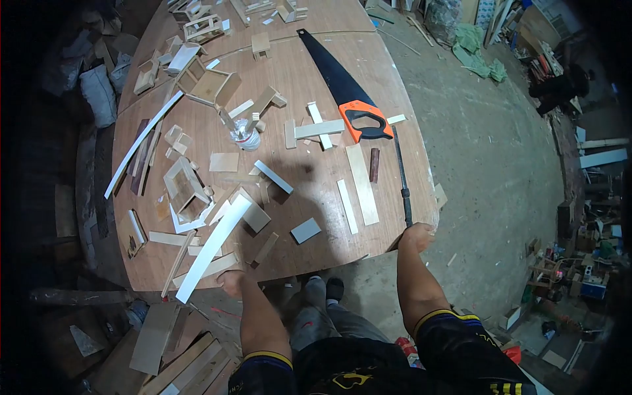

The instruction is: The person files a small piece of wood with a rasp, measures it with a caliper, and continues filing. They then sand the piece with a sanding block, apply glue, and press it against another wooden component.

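Observation:
My left hand (232,282) is at the near edge of the wooden table (355,247), beside a curved white strip (209,251) and pale wood strips. Its fingers are mostly hidden. At the near right corner, my right hand (417,236) is closed on the table edge, by the lower end of a thin dark metal bar (403,178). Beyond the bar lies a handsaw (345,92) with an orange and black handle. Two pale wood strips, a long one (362,184) and a shorter one (347,207), lie between my hands, with a small white-faced block (305,230).
Small wooden frames (209,84) and offcuts crowd the table's left and far side, around a clear plastic cup (245,137). Boards (158,336) are stacked on the floor at lower left. Clutter and tools (592,283) line the right side, where a dark-clothed person (559,89) appears.

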A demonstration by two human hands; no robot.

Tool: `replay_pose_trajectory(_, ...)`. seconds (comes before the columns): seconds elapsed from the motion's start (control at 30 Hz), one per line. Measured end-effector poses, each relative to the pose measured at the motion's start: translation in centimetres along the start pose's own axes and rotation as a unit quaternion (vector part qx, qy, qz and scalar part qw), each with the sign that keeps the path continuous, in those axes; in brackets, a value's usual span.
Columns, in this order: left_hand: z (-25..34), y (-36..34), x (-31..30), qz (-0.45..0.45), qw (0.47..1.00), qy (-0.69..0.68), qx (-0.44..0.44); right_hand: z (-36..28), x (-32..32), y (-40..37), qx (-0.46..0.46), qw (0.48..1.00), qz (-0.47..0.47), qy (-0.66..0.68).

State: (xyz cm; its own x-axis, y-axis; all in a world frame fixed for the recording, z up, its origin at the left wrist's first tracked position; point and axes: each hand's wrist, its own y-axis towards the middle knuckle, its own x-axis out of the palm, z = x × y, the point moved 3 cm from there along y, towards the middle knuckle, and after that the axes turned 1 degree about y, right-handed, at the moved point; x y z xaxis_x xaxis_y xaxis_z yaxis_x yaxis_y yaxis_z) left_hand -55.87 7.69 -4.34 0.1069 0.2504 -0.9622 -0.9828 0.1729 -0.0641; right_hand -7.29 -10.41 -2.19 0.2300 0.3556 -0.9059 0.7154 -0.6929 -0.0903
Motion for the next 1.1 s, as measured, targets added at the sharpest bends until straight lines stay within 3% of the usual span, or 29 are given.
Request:
replay_pose_trajectory(0.03, -0.2, -0.2, 0.2, -0.001, 1.000, -0.003, 0.000, 0.0, 0.1, 0.1, -0.001, 1.000, 0.000, 0.005)
replay_pose_trajectory(0.1, 0.0, -0.3, 0.2, 0.096, 0.993, 0.028, 0.058, 0.2, 0.0, 0.2, 0.001, 1.000, -0.007, 0.005)
replay_pose_trajectory(0.2, -6.8, 9.5, 12.8, 0.113, 0.992, -0.003, 0.059, -0.3, -0.6, -0.6, -0.008, 1.000, -0.010, 0.020)
replay_pose_trajectory(0.23, -5.3, 8.8, 12.2, 0.116, 0.992, -0.015, 0.051, -0.1, -0.5, -0.4, -0.012, 0.999, -0.020, 0.029)
replay_pose_trajectory(0.3, -3.4, 5.2, 8.6, 0.223, 0.968, -0.011, -0.117, 0.1, 0.1, 0.2, -0.011, 1.000, -0.005, 0.003)
replay_pose_trajectory(0.33, -3.6, 4.8, 7.5, 0.142, 0.987, -0.025, -0.066, -0.2, 0.1, -0.1, -0.015, 1.000, -0.011, 0.010)
replay_pose_trajectory(0.37, -3.2, 4.0, 5.4, 0.143, 0.987, -0.028, -0.071, -0.3, -0.4, -0.3, -0.016, 1.000, -0.009, 0.000)
replay_pose_trajectory(0.43, -1.8, 2.4, 3.1, -0.046, 0.995, -0.019, -0.087, -0.4, -0.6, -0.7, -0.023, 1.000, -0.011, -0.009)
replay_pose_trajectory(0.47, -1.6, 1.8, 3.0, -0.044, 0.994, -0.020, -0.094, -0.5, -0.5, -0.6, -0.009, 1.000, -0.014, -0.003)
replay_pose_trajectory(0.53, -1.1, 1.4, 2.6, 0.035, 0.995, 0.083, 0.031, -0.3, -0.8, -0.5, 0.000, 1.000, -0.019, -0.001)
replay_pose_trajectory(0.67, -2.4, 2.7, 4.6, 0.106, 0.992, 0.072, 0.014, -0.1, -0.4, -0.1, 0.003, 0.999, -0.041, 0.003)
replay_pose_trajectory(0.73, -2.2, 2.5, 5.1, 0.094, 0.983, 0.130, 0.089, -0.2, -0.5, -0.4, -0.001, 0.999, -0.040, 0.002)
replay_pose_trajectory(0.83, -2.9, 3.3, 6.8, 0.116, 0.991, 0.067, 0.022, -0.1, -0.6, -0.3, -0.006, 0.998, -0.060, 0.017)
replay_pose_trajectory(0.97, -4.1, 5.5, 9.4, 0.178, 0.982, 0.040, 0.041, 0.5, 0.1, 0.5, -0.019, 0.997, -0.062, 0.031)
replay_pose_trajectory(1.03, -2.7, 3.2, 6.4, 0.131, 0.990, -0.003, -0.056, 0.6, -0.1, 0.4, -0.024, 0.998, -0.061, 0.025)
replay_pose_trajectory(1.1, -0.8, 1.0, 3.4, 0.124, 0.990, -0.048, -0.054, 0.2, -1.0, -0.5, -0.062, 0.997, -0.042, 0.024)
